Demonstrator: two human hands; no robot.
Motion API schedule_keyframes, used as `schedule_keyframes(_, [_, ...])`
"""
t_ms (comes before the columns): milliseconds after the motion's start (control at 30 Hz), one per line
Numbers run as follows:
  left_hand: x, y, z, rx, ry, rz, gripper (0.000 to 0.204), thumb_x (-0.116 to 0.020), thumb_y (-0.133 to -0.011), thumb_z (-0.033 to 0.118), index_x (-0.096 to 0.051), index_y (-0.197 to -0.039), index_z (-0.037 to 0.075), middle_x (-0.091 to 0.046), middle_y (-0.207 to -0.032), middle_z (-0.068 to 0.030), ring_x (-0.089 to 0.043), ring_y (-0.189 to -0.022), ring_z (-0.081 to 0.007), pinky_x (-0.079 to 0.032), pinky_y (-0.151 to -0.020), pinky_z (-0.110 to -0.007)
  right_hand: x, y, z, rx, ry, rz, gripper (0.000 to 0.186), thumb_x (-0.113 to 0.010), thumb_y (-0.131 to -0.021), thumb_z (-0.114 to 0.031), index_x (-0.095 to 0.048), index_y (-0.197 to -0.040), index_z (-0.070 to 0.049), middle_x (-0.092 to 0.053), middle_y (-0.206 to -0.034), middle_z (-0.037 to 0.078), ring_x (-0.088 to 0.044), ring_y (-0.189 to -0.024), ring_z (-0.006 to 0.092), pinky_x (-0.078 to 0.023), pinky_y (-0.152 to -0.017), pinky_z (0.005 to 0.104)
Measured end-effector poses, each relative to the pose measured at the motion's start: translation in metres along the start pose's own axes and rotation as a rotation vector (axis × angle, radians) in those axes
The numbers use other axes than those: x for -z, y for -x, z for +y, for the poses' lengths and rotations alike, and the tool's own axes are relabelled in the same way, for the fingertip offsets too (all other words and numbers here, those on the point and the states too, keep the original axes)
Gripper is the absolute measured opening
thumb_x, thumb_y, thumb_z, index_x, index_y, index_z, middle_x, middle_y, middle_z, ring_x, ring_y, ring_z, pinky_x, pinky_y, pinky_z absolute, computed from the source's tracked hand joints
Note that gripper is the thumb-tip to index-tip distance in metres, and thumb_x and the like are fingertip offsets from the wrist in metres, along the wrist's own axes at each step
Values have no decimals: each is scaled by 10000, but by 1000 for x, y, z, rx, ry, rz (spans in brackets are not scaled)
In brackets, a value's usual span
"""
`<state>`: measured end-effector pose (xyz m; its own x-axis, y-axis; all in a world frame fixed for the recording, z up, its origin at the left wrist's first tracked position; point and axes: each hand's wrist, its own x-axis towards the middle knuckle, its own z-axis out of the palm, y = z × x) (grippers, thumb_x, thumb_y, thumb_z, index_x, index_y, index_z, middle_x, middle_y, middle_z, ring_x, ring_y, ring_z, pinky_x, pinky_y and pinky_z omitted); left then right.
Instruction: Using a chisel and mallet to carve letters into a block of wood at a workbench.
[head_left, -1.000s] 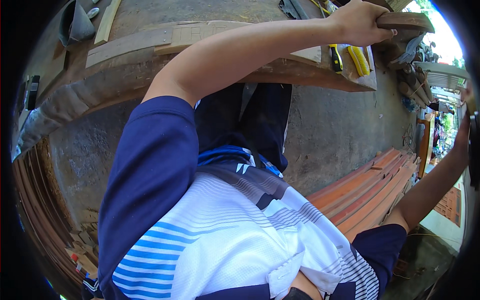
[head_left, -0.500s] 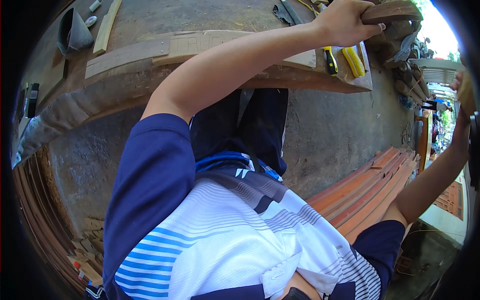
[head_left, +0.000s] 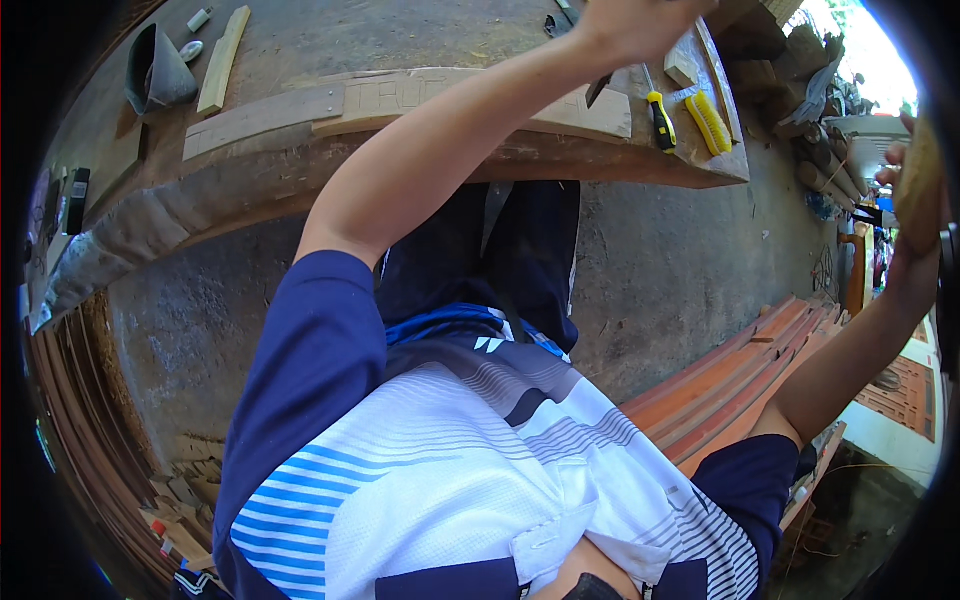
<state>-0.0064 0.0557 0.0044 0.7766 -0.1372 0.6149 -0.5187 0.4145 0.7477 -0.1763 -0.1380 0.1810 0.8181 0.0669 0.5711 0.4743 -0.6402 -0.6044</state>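
My left hand (head_left: 640, 28) is over the far side of the workbench, cut off by the top edge, and its fingers are mostly hidden. Below its wrist a thin dark piece (head_left: 598, 90) shows, of a kind I cannot make out. At the far right my right hand (head_left: 888, 172) is raised with its fingers curled round a tan, wood-coloured piece (head_left: 918, 190), partly lost at the dark rim. Nearest my left hand on the bench (head_left: 440, 155) are a yellow-and-black screwdriver (head_left: 661, 124), a yellow brush (head_left: 709, 124) and a long pale board (head_left: 400, 92) with marked outlines.
A grey rolled sheet (head_left: 160, 72) and a wooden strip (head_left: 223, 60) are on the bench at the left. Reddish planks (head_left: 735, 370) are stacked on the floor at right, more long boards (head_left: 85, 400) at left. Logs (head_left: 828, 170) lie beyond the bench's right end.
My left hand has moved left and up, partly out of the picture; the dark wooden block it held no longer shows clearly. My right hand has come slightly left, further into view.
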Motion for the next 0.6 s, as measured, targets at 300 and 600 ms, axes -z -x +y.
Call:
schedule_keyframes(300, [2,3,7,6,-24,39,269,-666,-975,203,-604,-823,-9,-503,-626,16,-474,-609,-69,-393,-541,-310,37,9,36,-212,38,-270,568,-335,-1100,-391,-492,-1456,23,-678,-1214,198,-726,-932,205,-541,-929,307])
schedule_keyframes(600, [-3,8,-4,-23,-54,40,289,-679,-968,206,-595,-808,-20,-495,-622,4,-471,-620,-88,-403,-559,-335,39,11,34,-267,43,-309,653,-368,-1066,-504,-486,-1467,-3,-688,-1182,176,-731,-922,191,-561,-891,301])
